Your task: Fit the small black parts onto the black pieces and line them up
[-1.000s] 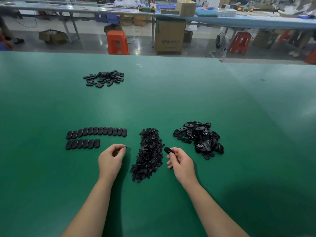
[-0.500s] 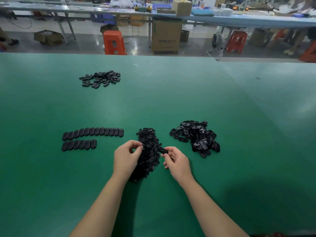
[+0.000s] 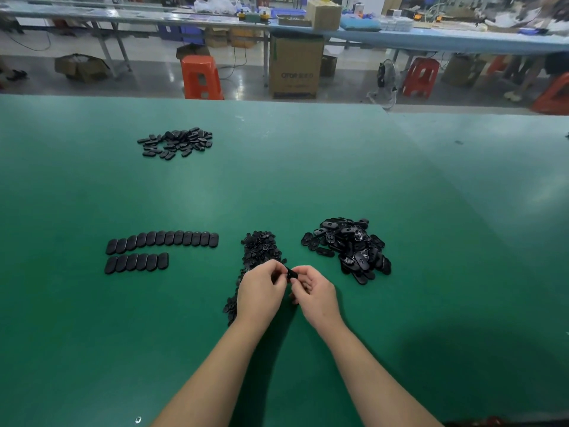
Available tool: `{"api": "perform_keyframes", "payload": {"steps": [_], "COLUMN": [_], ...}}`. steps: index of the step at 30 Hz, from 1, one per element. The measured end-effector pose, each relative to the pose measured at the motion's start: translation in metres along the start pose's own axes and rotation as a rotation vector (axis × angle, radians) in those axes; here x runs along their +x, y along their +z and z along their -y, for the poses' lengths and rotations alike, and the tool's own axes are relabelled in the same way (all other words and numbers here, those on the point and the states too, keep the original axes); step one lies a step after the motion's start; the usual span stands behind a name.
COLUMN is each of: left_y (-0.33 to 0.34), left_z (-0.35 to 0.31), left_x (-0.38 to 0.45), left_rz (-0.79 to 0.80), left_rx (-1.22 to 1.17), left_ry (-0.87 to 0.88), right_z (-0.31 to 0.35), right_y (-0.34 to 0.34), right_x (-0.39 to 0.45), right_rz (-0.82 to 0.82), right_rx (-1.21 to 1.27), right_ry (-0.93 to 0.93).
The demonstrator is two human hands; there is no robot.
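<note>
Where both hands meet, black piece (image 3: 291,274) between right grip (image 3: 314,291) and, seemingly, left grip (image 3: 261,291), both pinching.

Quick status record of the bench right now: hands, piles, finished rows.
left hand: fingers curled at the black piece, meeting the right hand
right hand: pinches the black piece
small parts pile: partly behind the left hand
loose pieces pile: right of the hands
upper row: twelve pieces lined up
lower row: seven pieces
far pile: untouched, far left
table: green
</note>
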State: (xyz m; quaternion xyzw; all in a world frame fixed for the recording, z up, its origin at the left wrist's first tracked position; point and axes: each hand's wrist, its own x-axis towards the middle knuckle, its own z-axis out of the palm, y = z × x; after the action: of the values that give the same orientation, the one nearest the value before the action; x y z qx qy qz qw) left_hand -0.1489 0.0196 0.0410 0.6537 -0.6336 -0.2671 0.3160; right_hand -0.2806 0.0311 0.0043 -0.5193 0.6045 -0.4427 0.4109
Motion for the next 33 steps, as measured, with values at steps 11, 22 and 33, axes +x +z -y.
{"api": "perform_keyframes", "payload": {"steps": [11, 22, 33], "left_y": [0.002, -0.005, -0.003], "left_z": [-0.002, -0.002, -0.003], "left_x": [0.003, 0.013, 0.01], "left_rz": [0.018, 0.108, 0.113], "left_rx": [-0.026, -0.063, -0.165], "left_ry": [-0.035, -0.109, -0.14], "right_z": [-0.002, 0.0, 0.0], "right_y": [0.0, -0.002, -0.001], "right_x": [0.0, -0.001, 0.0], "right_rz": [-0.001, 0.013, -0.008], "right_rx": [-0.026, 0.012, 0.045], "right_ry": [-0.005, 0.0, 0.008]}}
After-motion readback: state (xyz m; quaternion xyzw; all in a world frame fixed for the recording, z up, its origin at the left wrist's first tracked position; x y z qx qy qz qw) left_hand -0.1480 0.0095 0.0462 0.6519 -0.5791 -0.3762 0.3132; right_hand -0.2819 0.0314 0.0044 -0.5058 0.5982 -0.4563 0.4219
